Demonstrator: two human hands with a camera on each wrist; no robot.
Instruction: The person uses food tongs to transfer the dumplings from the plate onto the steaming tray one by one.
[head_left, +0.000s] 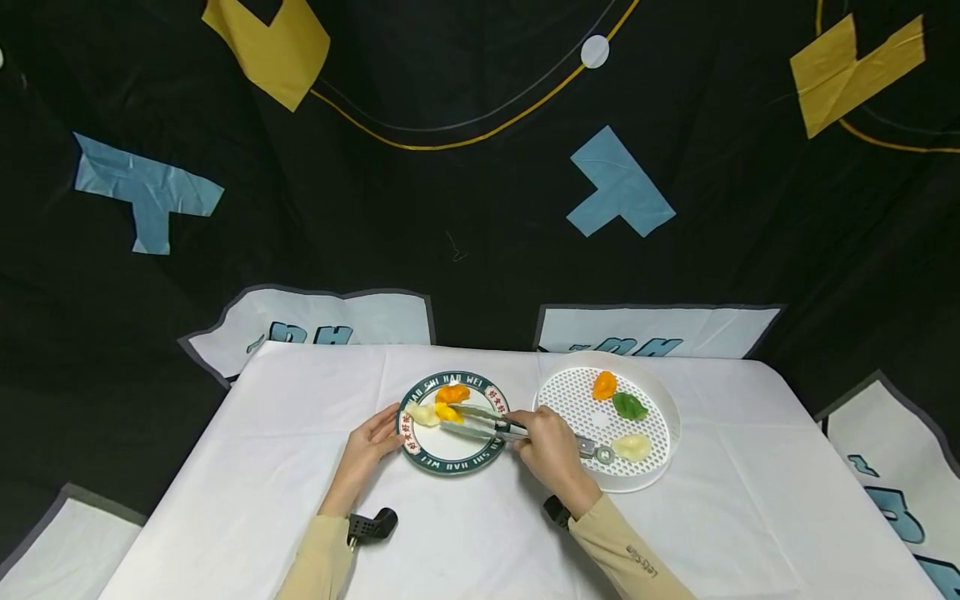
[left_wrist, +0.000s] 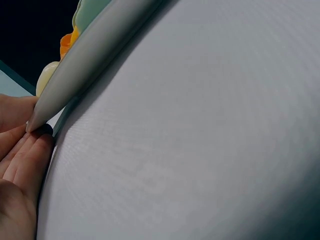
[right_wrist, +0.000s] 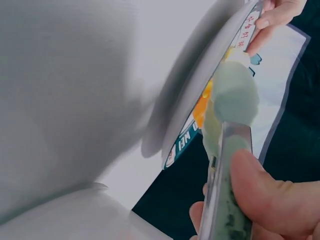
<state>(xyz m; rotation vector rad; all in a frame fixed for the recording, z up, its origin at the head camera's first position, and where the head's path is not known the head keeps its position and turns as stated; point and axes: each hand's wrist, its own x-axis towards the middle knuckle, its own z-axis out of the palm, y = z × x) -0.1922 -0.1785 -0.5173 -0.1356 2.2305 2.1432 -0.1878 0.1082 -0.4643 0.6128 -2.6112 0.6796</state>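
Note:
A green-rimmed plate [head_left: 450, 465] lies on the white table and holds an orange dumpling [head_left: 453, 392], a yellow dumpling [head_left: 448, 412] and a cream dumpling [head_left: 422, 414]. My left hand [head_left: 390, 435] pinches the plate's left rim; in the left wrist view its fingers [left_wrist: 22, 150] sit under the rim [left_wrist: 90, 55]. My right hand [head_left: 527, 433] grips metal tongs [head_left: 480, 422], whose two tips lie on either side of the yellow dumpling. The right wrist view shows my thumb [right_wrist: 265, 195] pressing on the tongs [right_wrist: 227, 150] beside the plate [right_wrist: 200, 100].
A round white perforated tray [head_left: 660, 417] stands right of the plate with an orange dumpling [head_left: 603, 384], a green one [head_left: 629, 406] and a cream one [head_left: 632, 447]. The white tablecloth [head_left: 247, 467] ends against a black backdrop with coloured patches.

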